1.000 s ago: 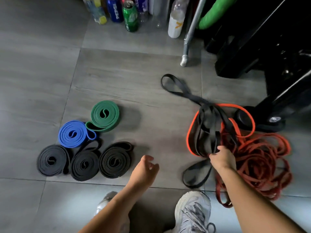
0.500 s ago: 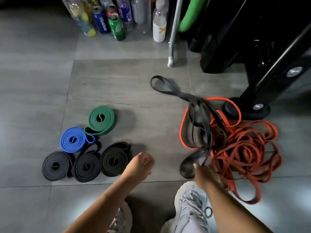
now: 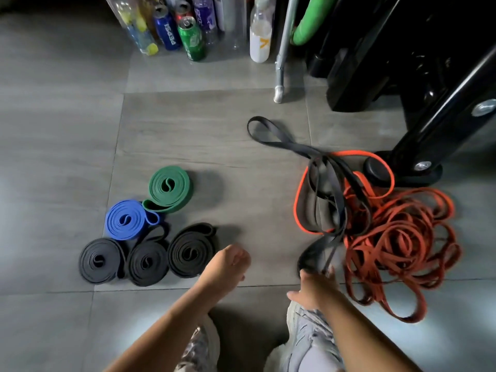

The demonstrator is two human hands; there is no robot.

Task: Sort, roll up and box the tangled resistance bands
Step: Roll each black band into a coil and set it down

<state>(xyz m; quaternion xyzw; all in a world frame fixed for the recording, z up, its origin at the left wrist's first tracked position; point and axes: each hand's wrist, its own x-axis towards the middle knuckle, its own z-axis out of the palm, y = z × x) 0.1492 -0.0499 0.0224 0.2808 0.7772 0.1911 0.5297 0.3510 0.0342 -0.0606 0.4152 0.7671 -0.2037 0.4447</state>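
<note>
**Drawing one black band out of the unsorted heap**

Sorting takes place on a grey tiled floor [image 3: 67,130], which appears to be used as two zones.

At right lies the unsorted heap, a tangled mass of thin rust-orange rubber bands [image 3: 397,237]. A brighter orange loop band [image 3: 296,208] and a long flat black rubber band [image 3: 284,145] are threaded across it. The black band's far loop rests on the tile towards the bottles. Its near end is raised off the floor and gripped by the right hand [image 3: 314,289], probably so that it can be pulled free before rolling.

At left, well apart from the heap, five finished coils lie touching one another: a green rolled band [image 3: 170,187], a blue rolled band [image 3: 126,220] and three black rolled bands [image 3: 147,263]. They are presumably grouped to await boxing, though no box is in view.

The left hand [image 3: 228,264] hovers between coils and heap, fingers loosely curled and holding nothing.

A black steel machine frame [image 3: 440,124] stands beside the heap. Whether the brighter orange loop lies around or merely against its round black foot [image 3: 375,171] cannot be told, and either way it may snag.

Farther off stand a grey metal leg [image 3: 281,63] and a row of plastic bottles and drink cans [image 3: 188,30].
</note>
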